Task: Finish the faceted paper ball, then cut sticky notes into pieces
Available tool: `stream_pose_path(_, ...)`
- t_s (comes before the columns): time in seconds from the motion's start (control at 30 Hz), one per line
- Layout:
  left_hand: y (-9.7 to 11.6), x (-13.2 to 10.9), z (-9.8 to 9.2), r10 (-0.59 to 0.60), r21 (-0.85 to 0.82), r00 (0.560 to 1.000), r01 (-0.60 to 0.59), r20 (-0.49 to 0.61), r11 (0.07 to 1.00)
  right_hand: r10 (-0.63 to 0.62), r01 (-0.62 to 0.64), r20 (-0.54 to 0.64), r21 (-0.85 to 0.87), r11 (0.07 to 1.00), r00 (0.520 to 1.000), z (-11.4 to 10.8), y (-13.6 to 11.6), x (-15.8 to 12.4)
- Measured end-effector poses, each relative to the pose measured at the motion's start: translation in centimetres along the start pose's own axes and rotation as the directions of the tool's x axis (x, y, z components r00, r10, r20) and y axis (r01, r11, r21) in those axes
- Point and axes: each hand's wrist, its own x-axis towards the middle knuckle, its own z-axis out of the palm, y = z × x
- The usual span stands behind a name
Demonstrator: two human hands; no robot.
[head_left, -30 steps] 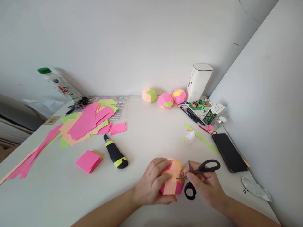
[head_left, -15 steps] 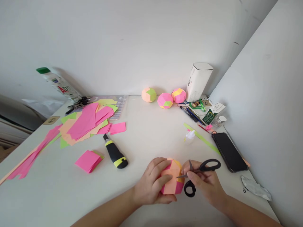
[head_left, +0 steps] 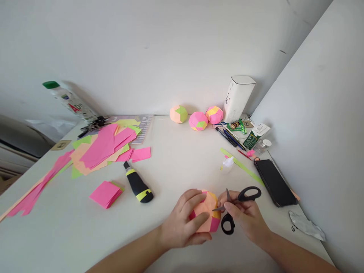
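Table point(head_left: 176, 163): back edge meets the wall point(head_left: 136, 57); left edge slants toward the lower left; right edge runs beside the phone point(head_left: 274, 182) and the white scrap point(head_left: 307, 226), down to the lower right. Both hands are at the near side, right of centre. On the left, the cutter point(head_left: 138, 185) lies well apart from the left hand point(head_left: 180, 222), with the pink stack point(head_left: 104, 193) farther out and the paper pile point(head_left: 98, 148) behind. Ahead, the small bottle point(head_left: 227, 164) is nearest, beside the green strip point(head_left: 246, 169). The tabletop extends from the hands back to three other balls point(head_left: 198, 122) near the wall, between the paper pile and the pens point(head_left: 230, 138).

Left hand: forearm enters from the lower left, back of hand toward the camera. Fingers are curled around the left side of the multicoloured ball point(head_left: 203, 208), grasping it; the lowest digit sits at its near side. The ball is just above the tabletop or on it; which cannot be determined.

Right hand point(head_left: 247, 218): forearm enters from the lower right. Thumb and fingers pinch the scissors point(head_left: 228, 196) around the pivot. Blades stand spread, one tip at the ball's peach face; contact cannot be confirmed.
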Motion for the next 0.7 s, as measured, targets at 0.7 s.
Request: stream_pose_path(0.7, -2.2, 0.5, -1.7, -0.132, -0.308, 0.982, 0.086, -0.133, 0.947, -0.425, 0.324, 0.314, -0.945, -0.049, 0.849, -4.9, 2.8, 3.1)
